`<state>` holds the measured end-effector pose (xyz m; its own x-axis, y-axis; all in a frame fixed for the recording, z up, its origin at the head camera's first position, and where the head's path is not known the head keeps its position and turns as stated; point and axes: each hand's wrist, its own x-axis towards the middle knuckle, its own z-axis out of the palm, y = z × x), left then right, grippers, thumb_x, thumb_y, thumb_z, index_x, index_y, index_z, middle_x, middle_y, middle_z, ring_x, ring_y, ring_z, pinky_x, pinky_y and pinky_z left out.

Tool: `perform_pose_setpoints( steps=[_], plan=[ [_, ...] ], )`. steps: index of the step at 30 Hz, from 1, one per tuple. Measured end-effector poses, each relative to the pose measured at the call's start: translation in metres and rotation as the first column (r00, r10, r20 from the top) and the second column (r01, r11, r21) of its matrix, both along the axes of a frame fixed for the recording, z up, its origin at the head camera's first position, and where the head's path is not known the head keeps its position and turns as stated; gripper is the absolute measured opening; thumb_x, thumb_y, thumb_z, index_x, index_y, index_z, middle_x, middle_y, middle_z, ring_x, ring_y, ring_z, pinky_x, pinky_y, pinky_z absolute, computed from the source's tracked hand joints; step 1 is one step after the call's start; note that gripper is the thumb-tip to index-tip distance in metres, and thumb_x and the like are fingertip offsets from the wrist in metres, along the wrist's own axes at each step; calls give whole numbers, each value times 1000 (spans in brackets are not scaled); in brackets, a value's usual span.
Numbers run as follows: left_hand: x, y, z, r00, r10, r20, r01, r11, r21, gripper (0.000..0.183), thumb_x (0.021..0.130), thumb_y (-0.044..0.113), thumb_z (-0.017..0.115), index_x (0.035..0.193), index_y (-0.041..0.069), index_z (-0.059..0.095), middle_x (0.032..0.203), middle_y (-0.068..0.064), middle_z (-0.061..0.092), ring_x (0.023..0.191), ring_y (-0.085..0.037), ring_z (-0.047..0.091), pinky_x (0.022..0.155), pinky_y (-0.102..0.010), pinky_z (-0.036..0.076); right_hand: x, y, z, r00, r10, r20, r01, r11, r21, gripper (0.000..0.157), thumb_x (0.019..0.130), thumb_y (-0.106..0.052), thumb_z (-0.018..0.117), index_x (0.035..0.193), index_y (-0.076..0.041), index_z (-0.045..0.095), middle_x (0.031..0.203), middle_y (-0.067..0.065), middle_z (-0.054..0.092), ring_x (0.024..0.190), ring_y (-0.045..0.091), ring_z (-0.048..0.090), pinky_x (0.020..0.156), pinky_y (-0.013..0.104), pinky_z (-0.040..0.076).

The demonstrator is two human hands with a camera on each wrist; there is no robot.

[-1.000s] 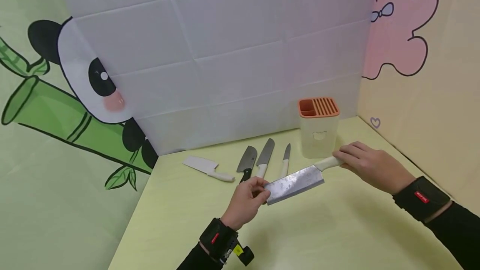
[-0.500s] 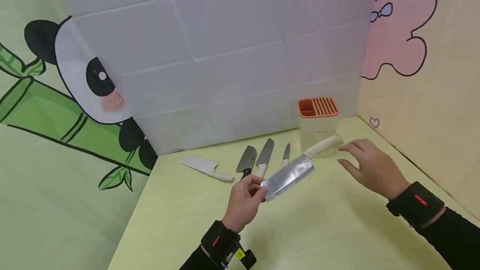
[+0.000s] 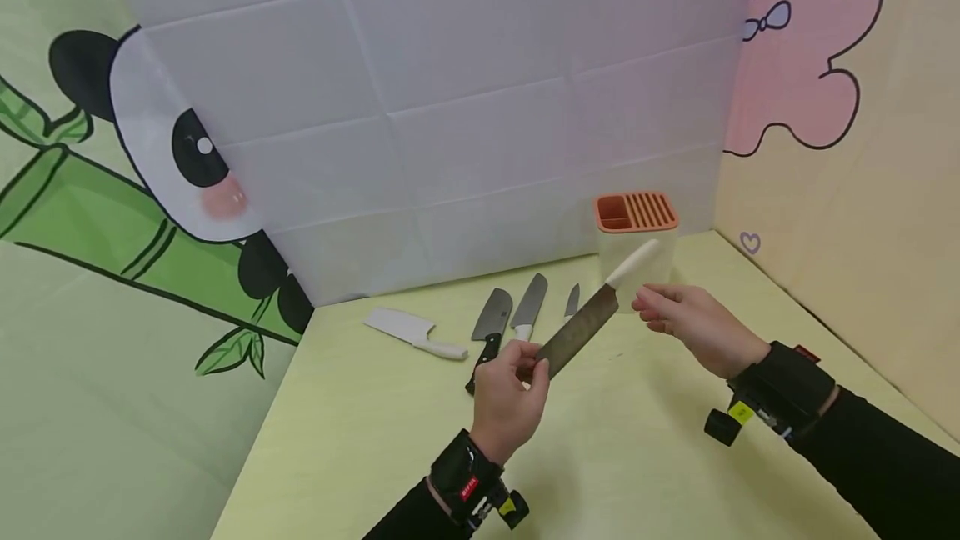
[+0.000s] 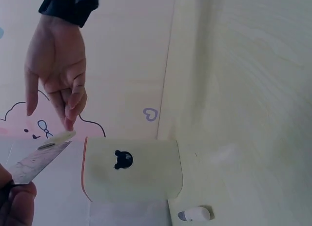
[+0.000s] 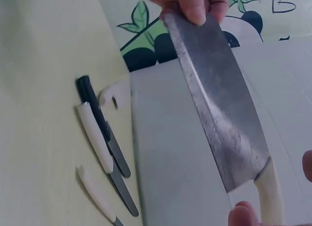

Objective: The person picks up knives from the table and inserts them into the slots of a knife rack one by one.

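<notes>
Left hand pinches cleaver, right hand beside handle, 4 knives beyond

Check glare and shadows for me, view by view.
Right wrist: a bright sheen crosses the held cleaver. Head: its blade looks dark, without bright glare; soft shadows fall on the table. Left wrist: muted light, with a faint pale patch on the table.

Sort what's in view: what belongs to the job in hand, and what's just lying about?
Job in hand:
- left hand, pinching the metal cleaver
- right hand, nearby
- possibly the orange-topped holder

Lying about, it seems:
- white cleaver
- black-handled knife
- larger white-handled knife
- small knife
</notes>
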<state>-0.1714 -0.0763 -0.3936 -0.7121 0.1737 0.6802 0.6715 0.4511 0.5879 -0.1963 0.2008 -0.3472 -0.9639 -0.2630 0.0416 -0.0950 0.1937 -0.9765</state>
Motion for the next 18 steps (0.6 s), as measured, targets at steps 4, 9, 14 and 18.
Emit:
perform_pose_setpoints(
  steps=[4,9,14,18],
  plan=[
    [0,7,-2,997,-1,-81,-3,998,-57,12,83,0,70,94,5,66,74,1,69,61,-2,62,51,-12,46,-4,-10,5,996,8,84,8,983,-181,70,99,-42,48,141,12,32,133,21,45,116,24,49,97,24,45],
    [-2,13,-7,977,-48,-210,16,988,-152,12,81,-1,70,91,4,67,77,-1,71,63,-3,65,54,-12,50,-8,-14,1,990,-4,142,46,954,-296,59,98,-39,51,132,9,40,115,7,58,102,18,54,92,25,49],
    [-1,16,-10,948,-113,-297,18,952,-305,14,81,2,71,93,7,72,83,1,72,68,-3,66,65,-11,51,-8,-11,-3,986,-24,167,76,948,-309,57,98,-37,52,131,7,37,116,3,56,107,17,58,93,28,49],
    [1,19,-11,933,-176,-312,40,917,-397,15,82,6,72,97,9,74,85,3,72,71,-3,65,69,-11,51,-7,-7,-5,981,-25,192,89,938,-336,54,98,-33,54,130,7,35,115,3,55,107,19,62,91,29,50]
  ],
)
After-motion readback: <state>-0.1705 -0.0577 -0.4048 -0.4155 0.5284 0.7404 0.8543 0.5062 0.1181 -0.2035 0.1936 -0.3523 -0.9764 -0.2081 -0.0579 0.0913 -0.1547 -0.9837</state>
